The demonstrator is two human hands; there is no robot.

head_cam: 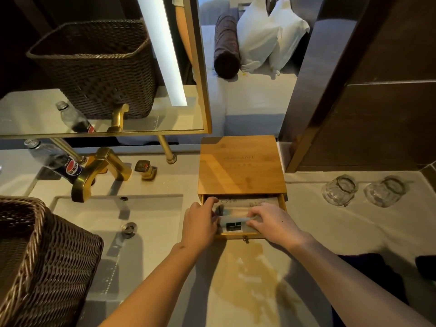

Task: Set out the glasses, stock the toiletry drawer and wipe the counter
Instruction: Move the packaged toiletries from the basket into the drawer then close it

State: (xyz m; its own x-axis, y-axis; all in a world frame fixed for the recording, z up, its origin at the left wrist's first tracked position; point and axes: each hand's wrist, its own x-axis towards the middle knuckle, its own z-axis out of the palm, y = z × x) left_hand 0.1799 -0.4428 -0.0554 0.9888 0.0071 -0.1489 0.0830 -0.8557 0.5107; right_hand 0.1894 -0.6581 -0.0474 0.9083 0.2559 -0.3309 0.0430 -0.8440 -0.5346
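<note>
Hands were both inside the open drawer (pixel 243 235) of the bamboo toiletry box (pixel 241 166), which stood against the back edge of the counter (pixel 330 232), just right of the sink (pixel 113 215). Left hand (pixel 200 223) had its index finger stretched to the drawer's back-left corner, the other fingers curled at a flat sachet (pixel 234 224). Right hand (pixel 271 220) pinched the same sachet's right end with curled fingers. More packets (pixel 247 204) lay flat beneath, toward the back of the drawer.

Step judged: stocking the drawer, the sachet being seated on the pile.

Doing it well, as I read it: lay the sachet flat and square to the drawer walls, printed face up, and press it low enough to pass under the box top when the drawer closes. Nothing should overhang the front lip. Close by the small knob (pixel 246 239), not by pushing on the contents.

Glasses (pixel 339 190) (pixel 384 191) sat mouth-down near the back-right corner of the counter, well apart from the box; that part looked done. Yellowish wet patch (pixel 247 274) spread on the counter in front of the drawer, so wiping looked outstanding. Forearms should stay lifted off it.
</note>
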